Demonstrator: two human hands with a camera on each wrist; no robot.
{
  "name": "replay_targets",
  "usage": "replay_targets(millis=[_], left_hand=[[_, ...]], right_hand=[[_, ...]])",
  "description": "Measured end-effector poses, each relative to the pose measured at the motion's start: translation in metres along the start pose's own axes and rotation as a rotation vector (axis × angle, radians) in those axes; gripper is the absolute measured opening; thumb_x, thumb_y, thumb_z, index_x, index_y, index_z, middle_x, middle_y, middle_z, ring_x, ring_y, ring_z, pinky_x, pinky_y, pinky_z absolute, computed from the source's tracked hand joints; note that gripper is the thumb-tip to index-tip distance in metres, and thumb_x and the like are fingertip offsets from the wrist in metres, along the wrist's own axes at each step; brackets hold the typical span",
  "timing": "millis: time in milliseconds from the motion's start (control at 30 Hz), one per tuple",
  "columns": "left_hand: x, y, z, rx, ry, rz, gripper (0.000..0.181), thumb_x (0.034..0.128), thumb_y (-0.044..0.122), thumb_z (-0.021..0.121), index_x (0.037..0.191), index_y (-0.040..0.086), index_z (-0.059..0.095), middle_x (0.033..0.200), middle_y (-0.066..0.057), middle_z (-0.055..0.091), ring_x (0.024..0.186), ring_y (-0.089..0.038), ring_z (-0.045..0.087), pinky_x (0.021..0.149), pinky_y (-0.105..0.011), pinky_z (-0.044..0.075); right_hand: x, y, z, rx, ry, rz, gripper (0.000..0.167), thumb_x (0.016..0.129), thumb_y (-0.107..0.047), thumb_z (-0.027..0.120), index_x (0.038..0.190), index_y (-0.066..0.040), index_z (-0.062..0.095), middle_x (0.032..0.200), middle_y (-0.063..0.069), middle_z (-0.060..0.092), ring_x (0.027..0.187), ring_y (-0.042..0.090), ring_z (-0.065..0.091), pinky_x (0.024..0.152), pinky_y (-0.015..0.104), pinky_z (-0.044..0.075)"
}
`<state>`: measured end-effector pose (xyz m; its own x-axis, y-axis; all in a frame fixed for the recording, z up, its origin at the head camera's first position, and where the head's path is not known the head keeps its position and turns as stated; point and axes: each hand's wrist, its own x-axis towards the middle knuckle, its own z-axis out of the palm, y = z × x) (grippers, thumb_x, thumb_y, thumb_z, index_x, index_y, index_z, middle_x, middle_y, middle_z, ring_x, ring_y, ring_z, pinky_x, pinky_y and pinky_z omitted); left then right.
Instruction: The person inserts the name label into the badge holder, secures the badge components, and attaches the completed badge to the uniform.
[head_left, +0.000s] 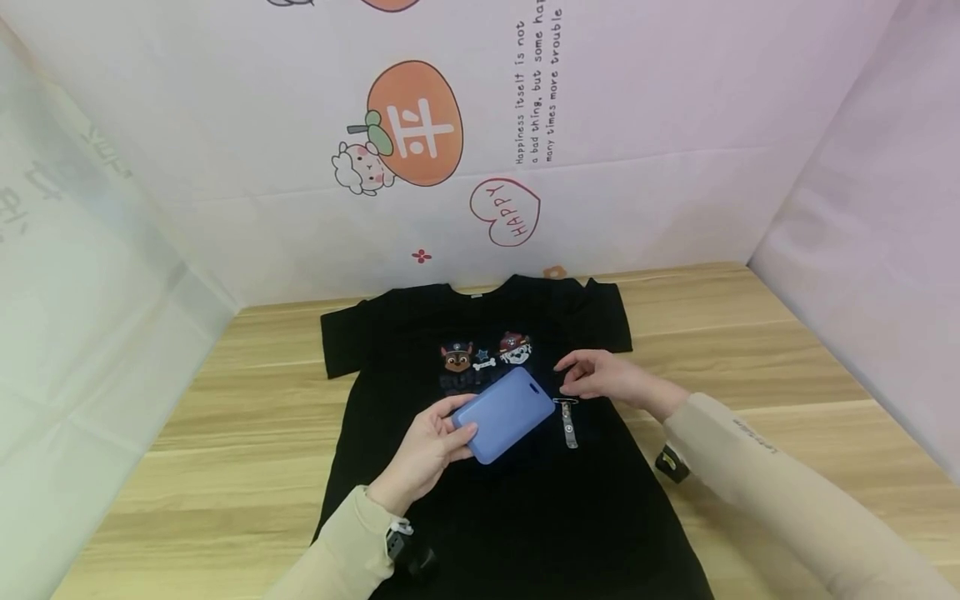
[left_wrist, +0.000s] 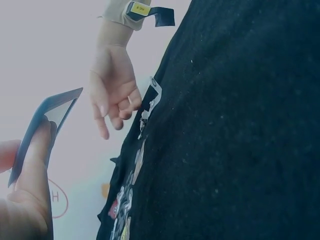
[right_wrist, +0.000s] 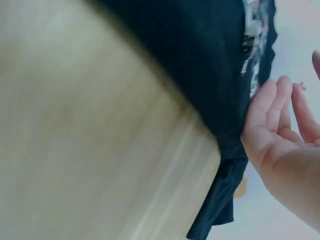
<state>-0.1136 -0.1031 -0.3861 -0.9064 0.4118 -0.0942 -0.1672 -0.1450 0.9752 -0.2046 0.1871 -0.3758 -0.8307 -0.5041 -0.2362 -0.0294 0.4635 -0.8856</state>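
Note:
A blue badge holder (head_left: 504, 415) with a slot at one end is tilted above the black T-shirt (head_left: 525, 517). My left hand (head_left: 433, 442) grips it by its near end, thumb on top. The left wrist view shows the badge holder (left_wrist: 37, 125) edge-on. My right hand (head_left: 600, 377) hovers over the shirt's right side, its fingers loosely bent and nothing between them. Just below those fingertips lies a badge strap clip (head_left: 568, 425), a clear strap with snaps and a metal pin. Whether the pin goes through the cloth cannot be told.
The shirt lies spread on a wood-grain table (head_left: 210, 467), printed with cartoon dogs (head_left: 486, 360) on its chest. Behind it hangs a white printed cloth (head_left: 637, 192), and pale cloth sides stand at left and right.

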Motion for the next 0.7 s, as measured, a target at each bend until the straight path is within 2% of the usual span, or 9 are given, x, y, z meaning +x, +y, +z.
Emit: replay_targets(millis=[133,333,500,700], left_hand=[[0.0000,-0.0011,-0.0008,-0.002,0.009,0.001,0.048,0.0957,0.000,0.050,0.139,-0.008,0.031,0.134,-0.032,0.048,0.109,-0.020,0.061,0.089,-0.039,0.052],[0.0009,-0.0026,-0.0019,0.003,0.002,0.016,0.050,0.0957,0.002,0.051,0.140,-0.009,0.030,0.133,-0.032,0.049,0.106,-0.018,0.062,0.087,-0.038,0.052],[0.0015,-0.0020,-0.0014,-0.004,0.001,0.005,0.049,0.0957,0.001,0.051,0.140,-0.008,0.030,0.133,-0.031,0.049,0.106,-0.017,0.062,0.088,-0.038,0.052],[0.0014,-0.0024,-0.0012,-0.003,0.009,0.000,0.049,0.0957,0.000,0.050,0.140,-0.008,0.031,0.134,-0.031,0.048,0.107,-0.018,0.062,0.088,-0.038,0.052]], right_hand=[[0.0020,0.0017,0.0012,-0.081,-0.011,0.000,0.039,0.091,-0.008,0.060,0.125,0.007,0.049,0.099,0.012,0.060,0.084,0.014,0.059,0.077,0.030,0.053],[0.0064,0.0038,0.0023,-0.150,-0.030,-0.007,0.043,0.086,-0.009,0.068,0.123,0.005,0.052,0.099,0.013,0.058,0.083,0.016,0.058,0.077,0.030,0.052],[0.0084,0.0035,0.0025,-0.253,-0.055,-0.028,0.046,0.080,-0.010,0.074,0.120,0.002,0.055,0.098,0.012,0.058,0.084,0.018,0.055,0.076,0.029,0.050],[0.0101,0.0017,0.0057,-0.306,-0.079,-0.024,0.046,0.077,-0.007,0.077,0.117,0.002,0.056,0.092,0.008,0.056,0.082,0.017,0.051,0.072,0.027,0.047]])
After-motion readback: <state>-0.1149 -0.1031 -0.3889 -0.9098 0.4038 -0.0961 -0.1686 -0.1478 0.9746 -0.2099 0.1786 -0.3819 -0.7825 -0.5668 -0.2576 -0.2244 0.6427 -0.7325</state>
